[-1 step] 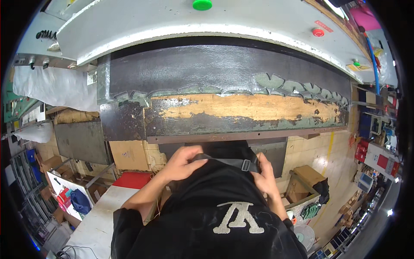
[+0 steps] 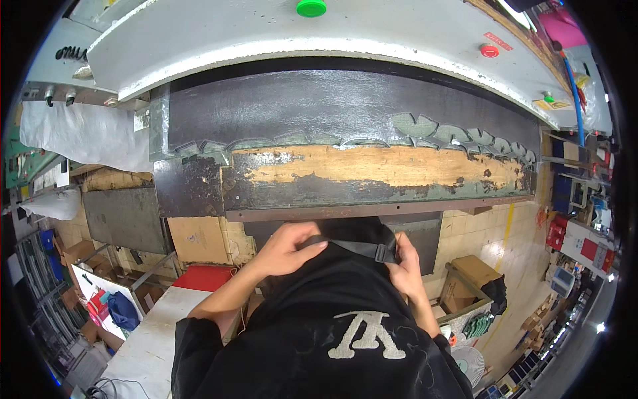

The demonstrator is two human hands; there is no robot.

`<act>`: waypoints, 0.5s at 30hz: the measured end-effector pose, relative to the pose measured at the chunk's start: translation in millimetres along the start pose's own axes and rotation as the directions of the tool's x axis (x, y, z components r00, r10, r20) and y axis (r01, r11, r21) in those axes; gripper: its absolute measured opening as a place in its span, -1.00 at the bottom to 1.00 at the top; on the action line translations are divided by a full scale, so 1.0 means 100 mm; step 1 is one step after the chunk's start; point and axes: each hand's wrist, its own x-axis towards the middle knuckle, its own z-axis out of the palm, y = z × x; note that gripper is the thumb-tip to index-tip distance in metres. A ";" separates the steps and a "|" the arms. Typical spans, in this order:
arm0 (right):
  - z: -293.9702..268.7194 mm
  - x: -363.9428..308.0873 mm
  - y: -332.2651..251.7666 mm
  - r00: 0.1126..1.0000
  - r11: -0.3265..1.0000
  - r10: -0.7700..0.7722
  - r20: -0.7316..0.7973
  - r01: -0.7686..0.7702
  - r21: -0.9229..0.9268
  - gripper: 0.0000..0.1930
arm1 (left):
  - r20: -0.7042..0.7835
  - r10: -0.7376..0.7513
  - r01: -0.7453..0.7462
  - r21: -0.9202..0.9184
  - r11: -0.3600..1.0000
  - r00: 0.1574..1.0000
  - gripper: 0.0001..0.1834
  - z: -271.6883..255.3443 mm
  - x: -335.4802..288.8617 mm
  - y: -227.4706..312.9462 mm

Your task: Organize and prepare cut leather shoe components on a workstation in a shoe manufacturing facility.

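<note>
A black webbing strap (image 2: 352, 246) with a dark slide buckle (image 2: 381, 253) stretches across the front of my black clothing, at waist height. My left hand (image 2: 290, 250) is closed on the strap's left part, thumb laid along its top. My right hand (image 2: 406, 265) pinches the strap's right end, just beside the buckle. Some of the fingers on both hands are hidden behind the strap and the dark cloth.
Ahead is a machine bed (image 2: 392, 169) with worn wood and a torn dark sheet (image 2: 286, 100). A grey machine beam (image 2: 219, 50) crosses above, bearing green (image 2: 311, 7) and red (image 2: 489, 50) buttons. A white-topped table (image 2: 149, 339) is left; an open cardboard box (image 2: 465, 286) is right.
The slide buckle has turned and shifted slightly right. My left hand has edged right with the strap; my right hand has barely moved.
</note>
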 end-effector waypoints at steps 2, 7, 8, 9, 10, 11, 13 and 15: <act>0.15 0.07 0.18 0.999 0.973 0.026 -0.026 -0.019 0.232 -0.65 | 0.021 -0.010 0.010 0.029 1.000 1.000 -0.75 0.08 0.22 0.09; 0.29 0.18 0.12 1.000 0.927 0.014 0.018 -0.020 0.374 -0.34 | 0.063 0.101 -0.102 0.012 0.995 0.993 -0.76 0.29 0.53 0.22; 0.31 0.19 0.15 0.998 0.904 0.063 0.013 -0.063 0.423 -0.28 | 0.076 0.104 -0.106 0.021 0.994 0.992 -0.76 0.31 0.57 0.13; 0.29 0.20 0.16 0.999 0.906 0.039 0.024 -0.046 0.422 -0.22 | 0.078 0.093 -0.092 -0.012 0.996 0.993 -0.75 0.34 0.61 0.12; 0.29 0.21 0.16 0.999 0.902 0.039 0.012 -0.040 0.430 -0.22 | 0.081 0.080 -0.076 -0.045 0.996 0.994 -0.74 0.34 0.64 0.12; 0.30 0.22 0.15 0.997 0.851 0.034 0.065 -0.063 0.521 -0.22 | 0.109 0.022 -0.030 0.071 0.997 0.994 -0.68 0.28 0.65 0.12; 0.29 0.24 0.12 0.994 0.785 0.023 0.110 -0.086 0.613 -0.22 | 0.092 -0.036 0.028 0.078 0.997 0.995 -0.64 0.28 0.66 0.20; 0.28 0.24 0.09 0.987 0.672 -0.060 0.149 -0.071 0.737 -0.21 | 0.071 -0.093 0.087 0.083 0.993 0.993 -0.60 0.28 0.66 0.22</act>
